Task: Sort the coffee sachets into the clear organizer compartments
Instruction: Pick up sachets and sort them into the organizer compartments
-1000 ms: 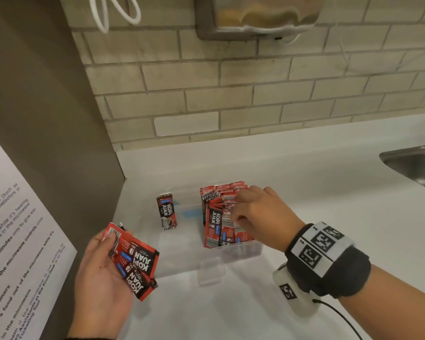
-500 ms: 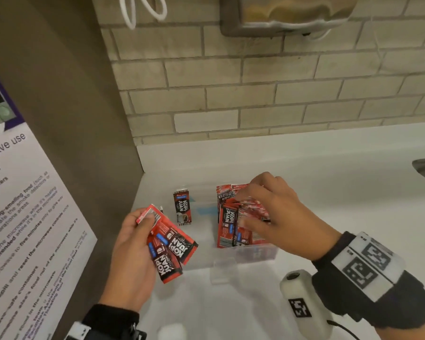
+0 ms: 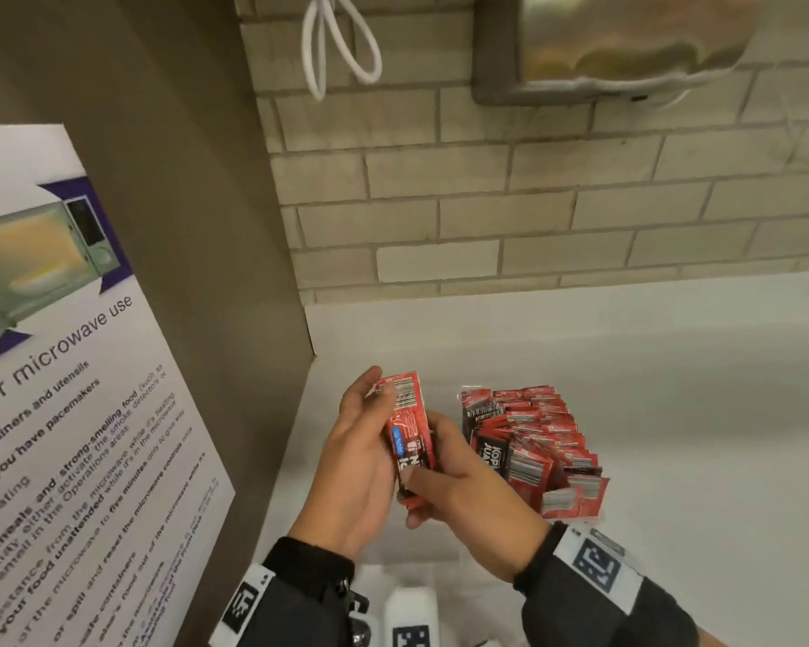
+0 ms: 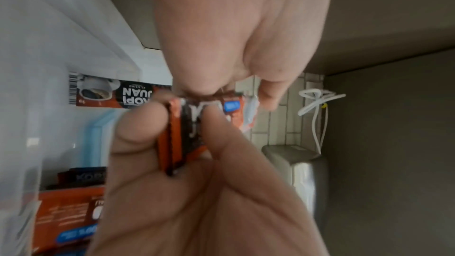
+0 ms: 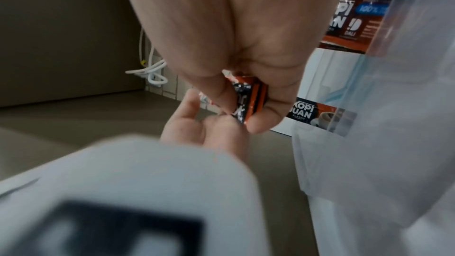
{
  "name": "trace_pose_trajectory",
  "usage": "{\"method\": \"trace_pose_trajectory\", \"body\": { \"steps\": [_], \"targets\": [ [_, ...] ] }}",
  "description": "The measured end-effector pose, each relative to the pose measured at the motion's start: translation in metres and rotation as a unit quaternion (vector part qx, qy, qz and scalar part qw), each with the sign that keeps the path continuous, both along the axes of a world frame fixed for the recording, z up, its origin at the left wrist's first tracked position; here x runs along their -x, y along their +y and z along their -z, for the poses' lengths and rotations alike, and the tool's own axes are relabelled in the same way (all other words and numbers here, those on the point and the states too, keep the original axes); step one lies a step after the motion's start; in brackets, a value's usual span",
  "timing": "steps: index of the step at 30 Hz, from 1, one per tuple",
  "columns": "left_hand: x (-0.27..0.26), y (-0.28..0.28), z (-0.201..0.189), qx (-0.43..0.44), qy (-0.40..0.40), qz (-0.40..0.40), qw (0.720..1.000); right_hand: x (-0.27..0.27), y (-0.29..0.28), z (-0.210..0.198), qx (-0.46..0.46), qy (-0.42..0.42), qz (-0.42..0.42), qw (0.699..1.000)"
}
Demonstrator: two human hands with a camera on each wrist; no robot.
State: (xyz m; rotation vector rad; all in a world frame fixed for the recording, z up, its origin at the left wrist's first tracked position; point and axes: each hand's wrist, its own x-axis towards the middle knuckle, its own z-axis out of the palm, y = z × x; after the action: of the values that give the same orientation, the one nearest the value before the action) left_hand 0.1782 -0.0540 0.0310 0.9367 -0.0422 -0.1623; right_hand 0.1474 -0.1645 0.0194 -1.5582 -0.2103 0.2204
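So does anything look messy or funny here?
A little. The sachets in the clear organizer lean in a slanted, fanned heap, not neat rows. Both hands, left and right, hold a small stack.

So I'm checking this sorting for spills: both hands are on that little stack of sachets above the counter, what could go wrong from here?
1. The held sachets are gripped by the left hand and right hand at once; a loose handover could let some slide out and fall onto the counter.
2. The organizer's right compartment is crammed with packed sachets; forcing more in there might push some out.
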Motion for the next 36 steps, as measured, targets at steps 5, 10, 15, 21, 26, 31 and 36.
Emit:
{"method": "trace_pose_trajectory", "body": {
  "steps": [5,10,15,21,26,31,36],
  "targets": [
    [-0.007,0.009,0.01,-0.074,-0.019,0.07,0.995,-0.011,-0.002,-0.005,-0.049,0.01,-0.001,0.999],
    [-0.01,0.021,0.016,-0.065,-0.017,0.041,0.997,-0.014,-0.001,-0.002,0.115,-0.068,0.034,0.99],
    [-0.008,0.02,0.018,-0.073,-0.041,0.059,0.995,-0.019,0.005,0.006,0.11,-0.098,0.114,0.982],
    [-0.01,0.025,0.017,-0.074,-0.049,0.039,0.995,-0.02,0.002,0.0,0.098,-0.148,0.18,0.968],
    [-0.011,0.024,0.013,-0.063,-0.046,0.002,0.997,-0.019,0.002,0.001,0.191,-0.194,0.185,0.944],
    [-0.009,0.028,0.009,-0.058,-0.043,-0.003,0.997,-0.015,0.003,-0.001,0.221,-0.184,0.124,0.95],
    [-0.013,0.027,0.011,-0.104,-0.047,-0.068,0.991,-0.014,0.001,-0.003,0.216,-0.175,0.087,0.957]
  ]
}}
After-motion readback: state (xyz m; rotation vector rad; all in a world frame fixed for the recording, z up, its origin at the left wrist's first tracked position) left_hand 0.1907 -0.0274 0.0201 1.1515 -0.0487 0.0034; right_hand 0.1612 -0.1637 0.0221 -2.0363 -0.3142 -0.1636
